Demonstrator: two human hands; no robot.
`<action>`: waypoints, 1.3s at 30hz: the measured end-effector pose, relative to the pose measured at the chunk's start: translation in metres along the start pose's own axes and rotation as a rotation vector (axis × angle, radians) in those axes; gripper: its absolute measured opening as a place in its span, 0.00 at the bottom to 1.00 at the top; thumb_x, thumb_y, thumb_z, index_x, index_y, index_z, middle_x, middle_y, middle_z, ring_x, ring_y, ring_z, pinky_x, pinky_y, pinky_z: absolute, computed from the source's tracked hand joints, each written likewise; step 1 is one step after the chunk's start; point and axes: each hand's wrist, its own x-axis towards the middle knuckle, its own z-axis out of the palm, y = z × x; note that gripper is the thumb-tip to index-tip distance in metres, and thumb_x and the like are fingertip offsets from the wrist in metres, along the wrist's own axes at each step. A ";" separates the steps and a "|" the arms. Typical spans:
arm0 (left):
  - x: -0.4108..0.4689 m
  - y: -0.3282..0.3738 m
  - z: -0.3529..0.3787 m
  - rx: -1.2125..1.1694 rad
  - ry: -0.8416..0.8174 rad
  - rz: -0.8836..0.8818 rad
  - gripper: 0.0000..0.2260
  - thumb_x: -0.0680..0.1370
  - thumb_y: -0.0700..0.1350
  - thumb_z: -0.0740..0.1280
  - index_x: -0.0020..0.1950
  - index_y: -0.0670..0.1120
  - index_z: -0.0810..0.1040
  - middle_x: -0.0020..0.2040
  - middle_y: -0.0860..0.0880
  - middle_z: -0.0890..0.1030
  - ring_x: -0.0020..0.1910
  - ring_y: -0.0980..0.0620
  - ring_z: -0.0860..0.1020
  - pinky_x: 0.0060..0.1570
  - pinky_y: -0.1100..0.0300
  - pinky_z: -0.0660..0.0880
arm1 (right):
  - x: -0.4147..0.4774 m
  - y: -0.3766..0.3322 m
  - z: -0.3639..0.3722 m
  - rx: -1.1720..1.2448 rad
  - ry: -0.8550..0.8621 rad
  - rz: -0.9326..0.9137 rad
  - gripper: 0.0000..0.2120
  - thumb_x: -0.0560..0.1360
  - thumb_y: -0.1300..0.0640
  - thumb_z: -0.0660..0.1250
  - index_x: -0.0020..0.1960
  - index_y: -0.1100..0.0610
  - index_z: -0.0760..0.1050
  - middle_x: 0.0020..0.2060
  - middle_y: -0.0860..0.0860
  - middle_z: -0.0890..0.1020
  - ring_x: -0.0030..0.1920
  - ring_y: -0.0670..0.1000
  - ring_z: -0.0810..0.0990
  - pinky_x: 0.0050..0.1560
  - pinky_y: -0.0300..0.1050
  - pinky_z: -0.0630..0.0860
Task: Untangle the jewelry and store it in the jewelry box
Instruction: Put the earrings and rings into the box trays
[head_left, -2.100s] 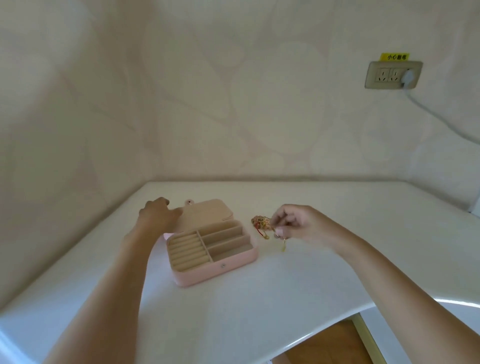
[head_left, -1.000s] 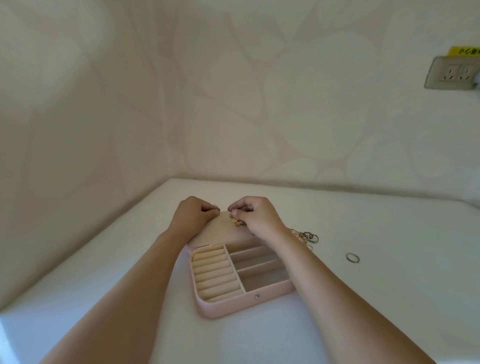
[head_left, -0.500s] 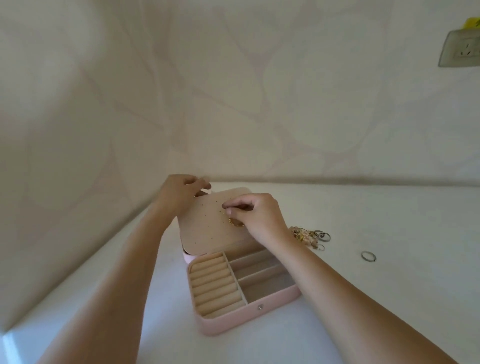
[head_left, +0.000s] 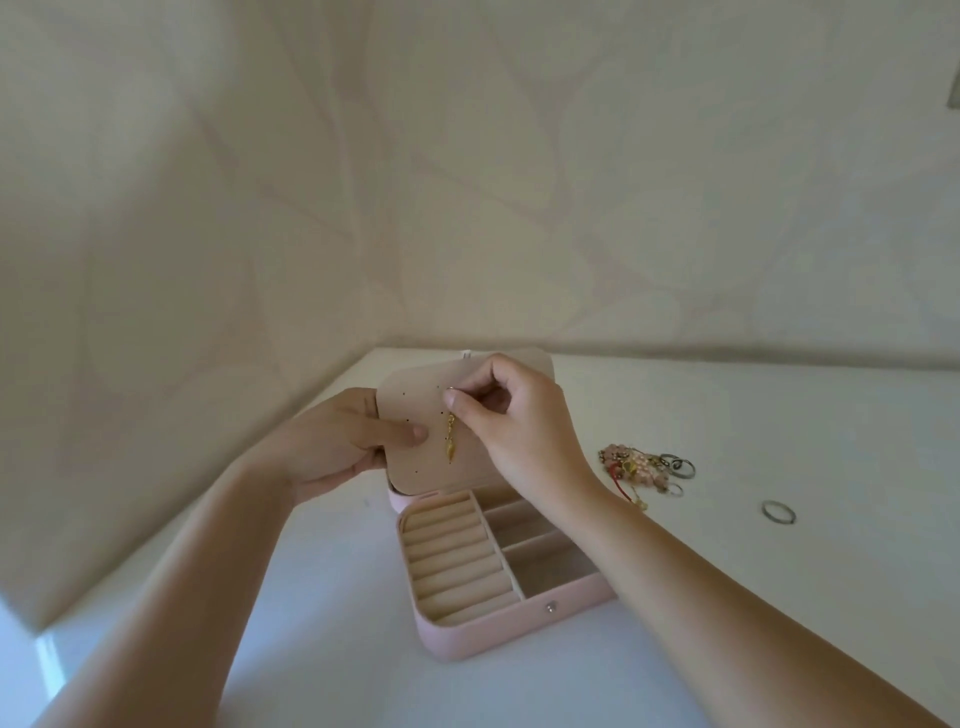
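Observation:
The pink jewelry box (head_left: 498, 626) stands open on the white table, with ring rolls on its left and compartments on its right. Its beige lid panel (head_left: 415, 395), dotted with small holes, is raised upright. My left hand (head_left: 332, 441) grips the panel's left edge, thumb across its front. My right hand (head_left: 514, 421) pinches the top of a gold drop earring (head_left: 450, 441) against the panel, and the earring hangs down over it. A tangle of pink beads, red cord and rings (head_left: 641, 470) lies on the table to the right of the box.
A single silver ring (head_left: 778, 512) lies alone further right on the table (head_left: 779, 415). Patterned walls close in the corner behind and to the left. The table's left edge runs near my left forearm.
The lid panel has been tilted further upright. My left hand moved from its top edge to its left side. The earring now hangs free below my right fingers.

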 end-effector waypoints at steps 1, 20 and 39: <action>0.000 0.001 0.001 -0.007 -0.005 0.004 0.22 0.64 0.44 0.75 0.57 0.39 0.81 0.57 0.40 0.81 0.57 0.45 0.80 0.48 0.59 0.78 | 0.000 0.000 0.000 -0.009 0.015 -0.008 0.06 0.72 0.58 0.72 0.39 0.56 0.77 0.35 0.46 0.81 0.34 0.40 0.75 0.37 0.31 0.70; -0.002 0.002 0.016 0.049 0.064 0.111 0.13 0.69 0.38 0.67 0.51 0.45 0.84 0.53 0.42 0.83 0.53 0.46 0.81 0.53 0.55 0.77 | -0.004 0.000 0.005 0.044 0.106 0.002 0.07 0.74 0.59 0.70 0.38 0.55 0.75 0.31 0.45 0.79 0.32 0.39 0.75 0.36 0.31 0.69; 0.002 0.006 0.041 0.096 0.331 0.228 0.22 0.64 0.58 0.75 0.47 0.42 0.84 0.47 0.38 0.83 0.50 0.38 0.81 0.54 0.43 0.75 | -0.003 -0.002 -0.001 -0.162 0.029 -0.131 0.05 0.72 0.60 0.71 0.39 0.55 0.77 0.28 0.45 0.77 0.30 0.44 0.74 0.33 0.39 0.72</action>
